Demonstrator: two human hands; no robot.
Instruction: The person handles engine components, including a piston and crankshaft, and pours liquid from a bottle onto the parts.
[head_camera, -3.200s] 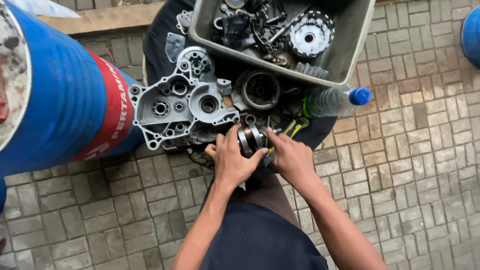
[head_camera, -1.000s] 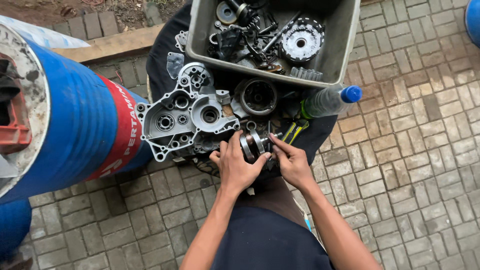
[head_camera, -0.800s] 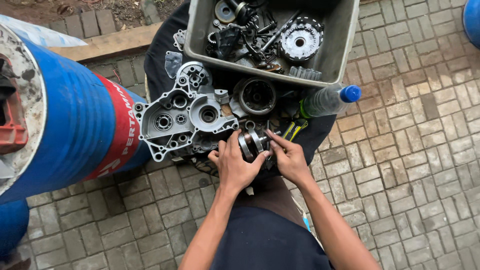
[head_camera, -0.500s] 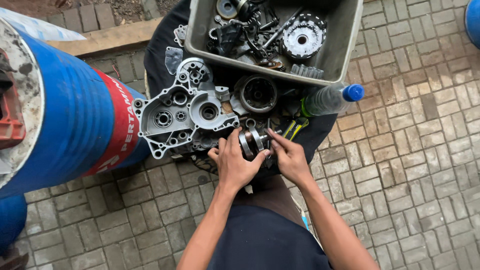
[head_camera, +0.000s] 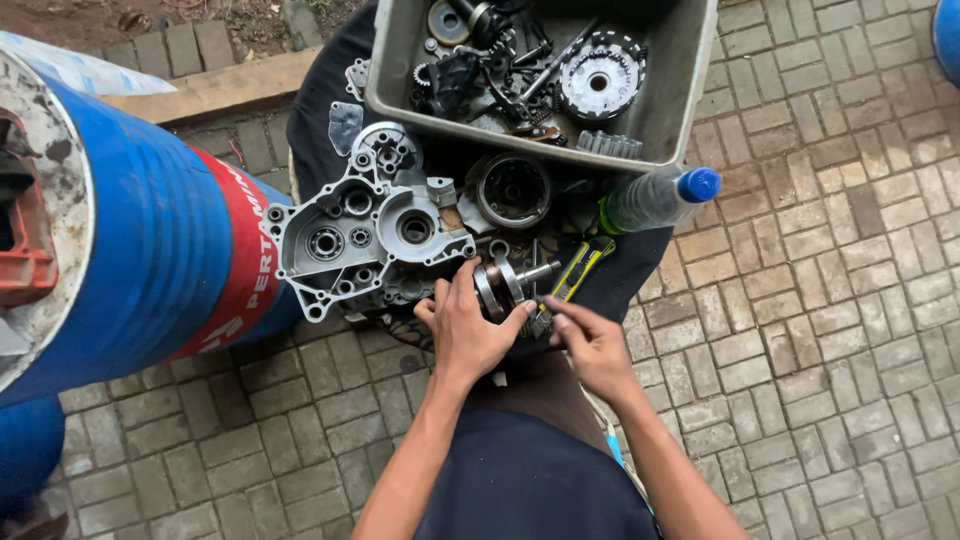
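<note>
My left hand (head_camera: 467, 330) grips a small crankshaft (head_camera: 506, 283) with round steel webs and a short shaft that points right. It rests on a dark cloth (head_camera: 318, 110) laid over the paving. My right hand (head_camera: 590, 345) is just right of the crankshaft, its fingertips pinched together at the part's lower right side by a small metal piece. A grey aluminium engine case half (head_camera: 365, 235) lies directly left of my left hand. A yellow-and-black utility knife (head_camera: 580, 268) lies beside the shaft end.
A grey plastic bin (head_camera: 680, 90) of gears, a clutch hub and dark engine parts stands at the back. A round flywheel housing (head_camera: 512, 190) and a clear bottle with a blue cap (head_camera: 655, 197) lie before it. A blue-and-red drum (head_camera: 150, 250) lies left.
My right hand has drawn slightly back from the crankshaft toward the lower right, fingertips now pinched. My left hand keeps its grip on the crankshaft.
</note>
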